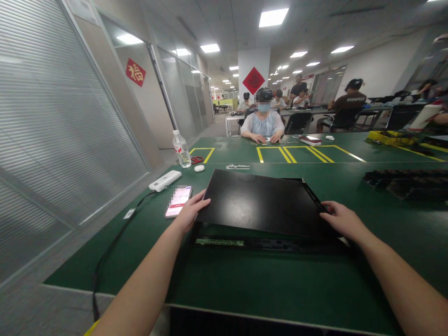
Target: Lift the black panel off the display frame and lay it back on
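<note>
A flat black panel (259,200) lies tilted over a black chassis (266,243) on the green table (245,280); its near edge is raised, and a green circuit strip (220,242) shows beneath. My left hand (191,211) grips the panel's left edge, fingers on top. My right hand (341,218) holds its right edge, fingers curled round the side.
A phone (178,201) with a lit screen, a white power bank (165,180) with a black cable, a water bottle (181,149), red scissors (196,160) and small screws (238,166) lie to the left and behind. Black parts (406,183) are stacked at right. A person (263,122) sits opposite.
</note>
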The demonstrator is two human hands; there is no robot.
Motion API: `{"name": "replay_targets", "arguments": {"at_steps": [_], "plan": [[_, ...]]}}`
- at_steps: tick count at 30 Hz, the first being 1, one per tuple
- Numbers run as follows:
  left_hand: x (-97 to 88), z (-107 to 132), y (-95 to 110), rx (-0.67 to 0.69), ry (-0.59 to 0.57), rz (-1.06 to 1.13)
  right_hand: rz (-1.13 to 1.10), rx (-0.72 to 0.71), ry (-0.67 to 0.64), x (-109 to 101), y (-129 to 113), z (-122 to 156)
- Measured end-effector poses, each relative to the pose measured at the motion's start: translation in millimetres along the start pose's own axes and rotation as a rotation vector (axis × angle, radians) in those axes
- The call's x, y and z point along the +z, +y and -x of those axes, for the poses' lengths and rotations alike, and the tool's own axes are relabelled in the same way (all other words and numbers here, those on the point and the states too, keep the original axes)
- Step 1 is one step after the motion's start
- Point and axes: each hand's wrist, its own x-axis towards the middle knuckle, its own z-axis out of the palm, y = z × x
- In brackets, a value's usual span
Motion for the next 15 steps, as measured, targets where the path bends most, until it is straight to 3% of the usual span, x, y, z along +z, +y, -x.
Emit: {"name": "replay_targets", "arguments": {"at_steps": [15], "plan": [[3.2, 4.0, 3.1, 0.197, -0.078, 0.004, -0.129, 0.054, 0.032, 2.7, 2.1, -0.2]]}}
